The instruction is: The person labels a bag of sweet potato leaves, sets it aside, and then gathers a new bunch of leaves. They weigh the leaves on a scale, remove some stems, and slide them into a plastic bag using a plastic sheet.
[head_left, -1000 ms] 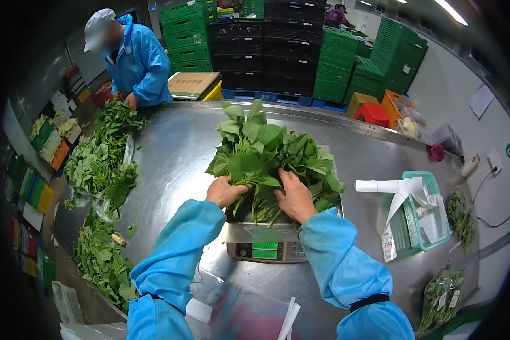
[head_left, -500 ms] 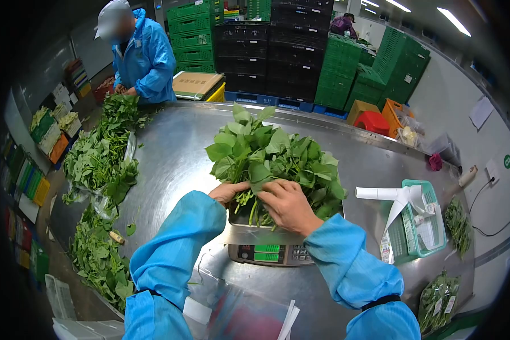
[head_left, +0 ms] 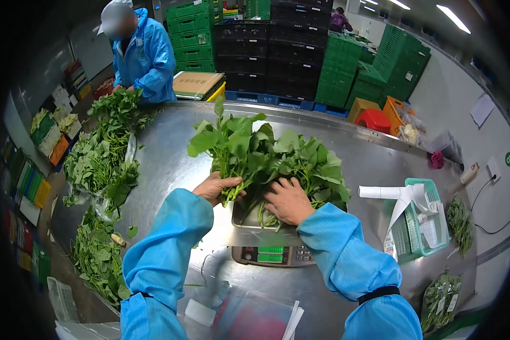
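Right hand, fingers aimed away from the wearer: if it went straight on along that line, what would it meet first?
The right hand already lies on the leafy greens on the scale; straight on, it would push deeper into that pile. Depth beyond the leaves is unclear.

Produce-packing plant: stacked crates [head_left: 345, 62] (green, black), steel table [head_left: 170, 153].

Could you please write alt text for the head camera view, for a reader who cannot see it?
The left hand lifts a bunch of leafy greens off a digital scale while the right hand presses the remaining greens. The steel table also bears loose greens; a co-worker stands beyond.
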